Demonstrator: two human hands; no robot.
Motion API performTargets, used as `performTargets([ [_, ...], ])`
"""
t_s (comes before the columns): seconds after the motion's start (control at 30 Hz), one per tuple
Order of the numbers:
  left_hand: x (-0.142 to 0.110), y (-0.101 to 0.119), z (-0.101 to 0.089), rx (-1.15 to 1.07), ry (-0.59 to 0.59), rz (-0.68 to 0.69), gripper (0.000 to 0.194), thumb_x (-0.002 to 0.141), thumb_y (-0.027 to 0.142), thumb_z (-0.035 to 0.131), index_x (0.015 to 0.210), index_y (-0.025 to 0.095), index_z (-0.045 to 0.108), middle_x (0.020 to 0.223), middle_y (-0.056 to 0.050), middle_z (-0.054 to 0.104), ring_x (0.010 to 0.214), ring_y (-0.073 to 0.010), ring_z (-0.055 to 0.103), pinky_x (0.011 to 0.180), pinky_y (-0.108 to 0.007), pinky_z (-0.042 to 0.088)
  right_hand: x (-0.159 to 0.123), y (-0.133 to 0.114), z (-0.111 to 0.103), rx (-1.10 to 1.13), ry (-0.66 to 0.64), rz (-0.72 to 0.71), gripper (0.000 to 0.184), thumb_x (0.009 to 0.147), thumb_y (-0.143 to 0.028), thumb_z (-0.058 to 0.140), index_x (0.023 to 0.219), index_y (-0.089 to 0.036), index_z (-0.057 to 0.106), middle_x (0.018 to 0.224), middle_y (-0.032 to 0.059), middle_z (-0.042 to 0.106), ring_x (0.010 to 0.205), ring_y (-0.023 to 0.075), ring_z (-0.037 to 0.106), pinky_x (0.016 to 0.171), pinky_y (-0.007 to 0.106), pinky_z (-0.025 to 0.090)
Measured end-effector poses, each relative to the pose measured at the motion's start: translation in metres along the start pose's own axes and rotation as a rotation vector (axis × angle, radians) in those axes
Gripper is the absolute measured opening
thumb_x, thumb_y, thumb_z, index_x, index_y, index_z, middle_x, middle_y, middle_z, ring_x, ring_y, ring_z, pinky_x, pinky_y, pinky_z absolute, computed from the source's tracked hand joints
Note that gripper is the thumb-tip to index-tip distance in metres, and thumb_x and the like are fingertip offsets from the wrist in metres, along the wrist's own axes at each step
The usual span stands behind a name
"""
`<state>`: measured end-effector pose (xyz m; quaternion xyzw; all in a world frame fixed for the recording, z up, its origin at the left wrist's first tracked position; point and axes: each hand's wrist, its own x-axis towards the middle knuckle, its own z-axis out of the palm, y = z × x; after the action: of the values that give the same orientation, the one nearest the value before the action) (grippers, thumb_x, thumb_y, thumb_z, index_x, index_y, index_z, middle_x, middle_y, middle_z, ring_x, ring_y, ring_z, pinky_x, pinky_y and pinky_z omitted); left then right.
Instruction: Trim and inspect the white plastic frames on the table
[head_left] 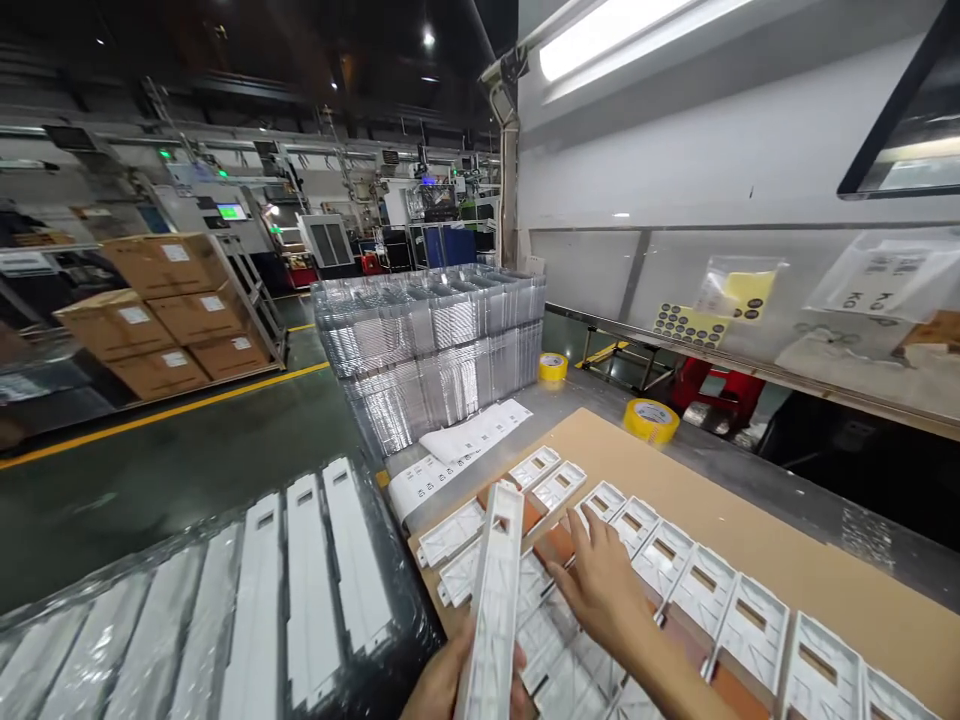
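Observation:
My left hand (450,680) grips a long white plastic frame strip (495,590) and holds it upright at the bottom centre. My right hand (600,585) lies flat, fingers spread, on a row of similar white plastic frames (720,600) laid side by side on a brown cardboard sheet (750,520). More white frames (450,535) lie under and left of the held strip.
A tall stack of clear plastic trays (431,345) stands at the back of the bench. Two yellow tape rolls (651,420) and label sheets (472,435) lie near it. White strips in a clear tray (300,590) sit at left. Cardboard boxes (165,310) stand across the aisle.

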<state>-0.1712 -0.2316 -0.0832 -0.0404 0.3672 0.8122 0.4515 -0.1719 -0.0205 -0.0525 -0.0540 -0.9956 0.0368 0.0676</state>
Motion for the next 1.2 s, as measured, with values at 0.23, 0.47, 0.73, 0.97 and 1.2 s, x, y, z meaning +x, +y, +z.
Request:
performTargets([
  [0.23,0.084,0.022,0.01,0.033,0.139,0.08,0.053,0.09,0.051,0.04,0.083,0.006,0.067,0.055,-0.008,0.062,0.045,-0.0107,0.053,0.043,-0.019,0.034,0.046,-0.008,0.035,-0.099,-0.186,0.21,0.048,0.084,-0.05,0.06,0.117,-0.015,0.055,0.112,0.009,0.058,0.105,0.023,0.055,0.09,0.045,0.044],
  [0.47,0.101,0.015,0.004,0.065,0.141,0.032,0.053,0.086,0.057,0.043,0.078,0.009,0.064,0.051,-0.003,0.057,0.041,-0.0116,0.05,0.042,-0.022,0.032,0.057,0.0,0.026,-0.076,-0.292,0.215,0.037,0.084,-0.045,0.062,0.104,-0.014,0.059,0.107,0.007,0.059,0.101,0.021,0.055,0.089,0.043,0.044],
  [0.73,0.102,0.017,0.002,0.084,0.137,0.003,0.052,0.085,0.057,0.045,0.082,0.009,0.065,0.06,-0.005,0.061,0.045,-0.0111,0.049,0.042,-0.023,0.029,0.063,0.018,0.023,0.172,-0.399,0.206,0.029,0.084,-0.043,0.061,0.09,-0.015,0.06,0.093,0.0031,0.06,0.086,0.0166,0.057,0.078,0.036,0.048],
  [0.97,0.104,0.013,-0.007,0.121,0.105,0.003,0.056,0.086,0.057,0.043,0.079,0.007,0.066,0.056,-0.008,0.062,0.048,-0.0115,0.051,0.045,-0.021,0.03,0.065,0.059,0.018,0.59,-0.4,0.166,0.031,0.089,-0.044,0.055,0.097,-0.014,0.059,0.092,0.0024,0.061,0.08,0.0144,0.059,0.073,0.033,0.05],
  [1.2,0.111,0.012,-0.004,0.158,0.136,0.031,0.057,0.086,0.057,0.04,0.091,0.007,0.067,0.051,-0.006,0.06,0.043,-0.0135,0.051,0.043,-0.023,0.034,0.055,0.063,0.004,0.898,-0.208,0.003,0.045,0.093,-0.043,0.038,0.124,-0.012,0.047,0.115,0.0116,0.059,0.102,0.0198,0.059,0.086,0.039,0.049],
])
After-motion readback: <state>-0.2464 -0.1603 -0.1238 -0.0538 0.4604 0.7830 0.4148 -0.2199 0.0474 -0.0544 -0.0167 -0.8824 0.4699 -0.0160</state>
